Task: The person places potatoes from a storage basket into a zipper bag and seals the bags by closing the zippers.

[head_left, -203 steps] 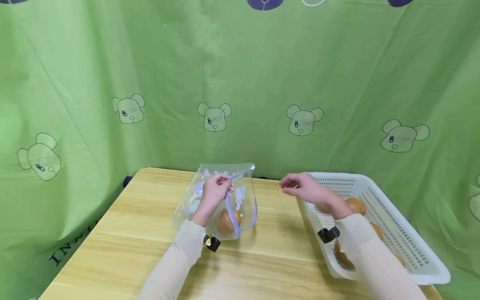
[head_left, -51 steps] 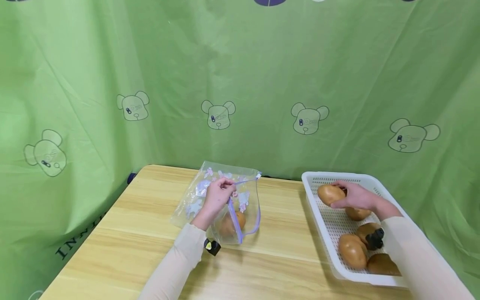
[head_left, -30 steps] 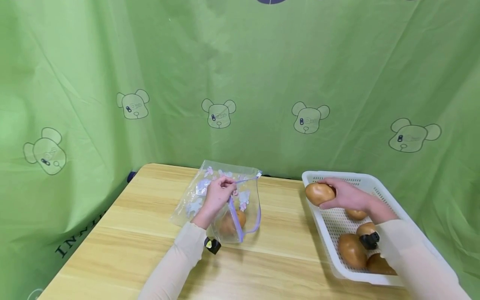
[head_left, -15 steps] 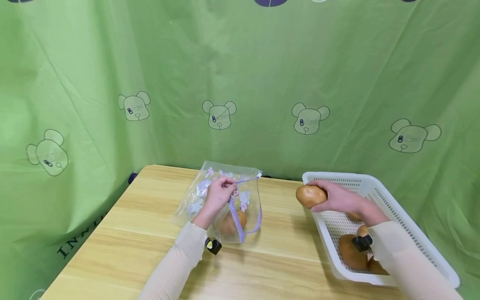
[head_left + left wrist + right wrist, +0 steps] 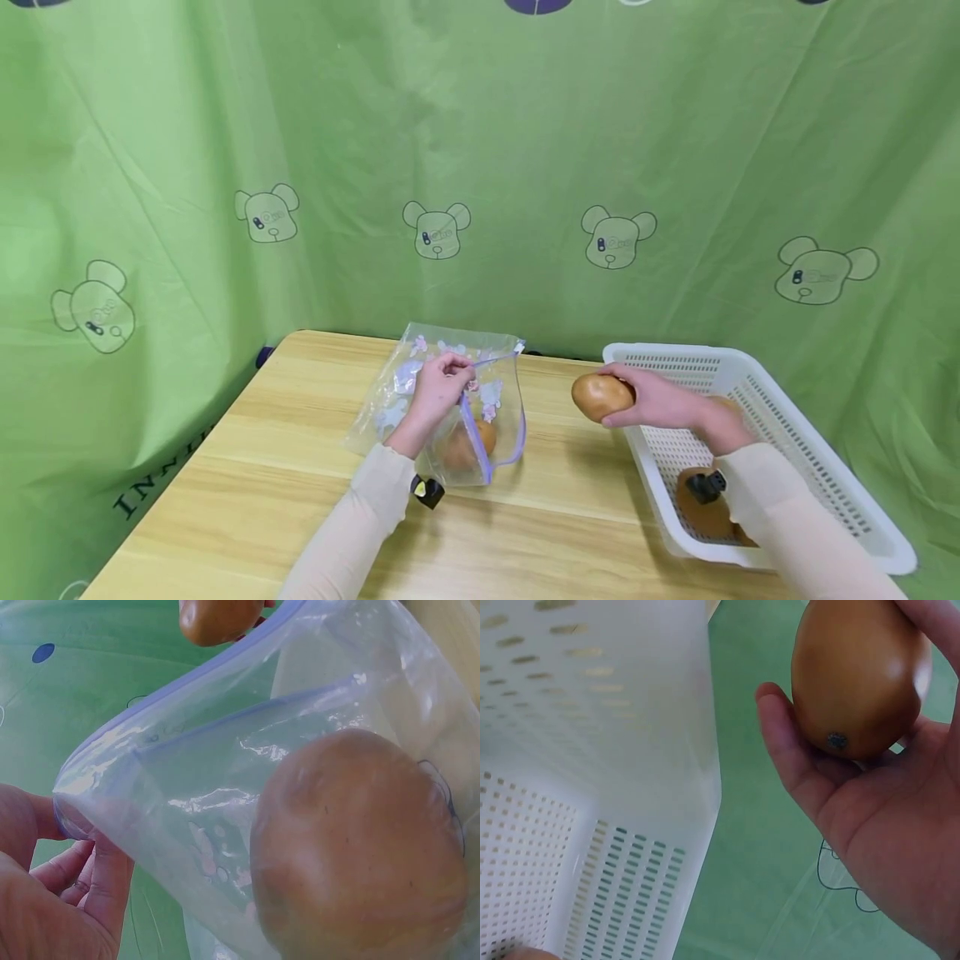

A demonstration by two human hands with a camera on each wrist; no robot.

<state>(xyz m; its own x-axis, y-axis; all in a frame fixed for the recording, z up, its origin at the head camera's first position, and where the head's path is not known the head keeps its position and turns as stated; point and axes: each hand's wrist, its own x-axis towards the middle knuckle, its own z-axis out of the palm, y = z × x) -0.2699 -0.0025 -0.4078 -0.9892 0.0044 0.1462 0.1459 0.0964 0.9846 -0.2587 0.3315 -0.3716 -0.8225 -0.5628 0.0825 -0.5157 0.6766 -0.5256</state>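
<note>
My left hand pinches the purple-edged mouth of a clear zip bag printed with small figures. Inside the bag lies one smooth brown potato, seen through the plastic in the left wrist view. Fingers and thumb of my right hand grip a second potato, held in the air between bag and basket. In the right wrist view this held potato shows a small dark spot at its lower end. The bag's mouth gapes toward the right hand.
At the right stands a white perforated basket with more potatoes in it, partly hidden by my right forearm. Everything stands on a wooden table. A green curtain with bear prints hangs behind it.
My right hand has reached into the basket, taken hold of a potato, and carried it up and left past the basket's rim. My left hand has stayed at the bag's mouth.
</note>
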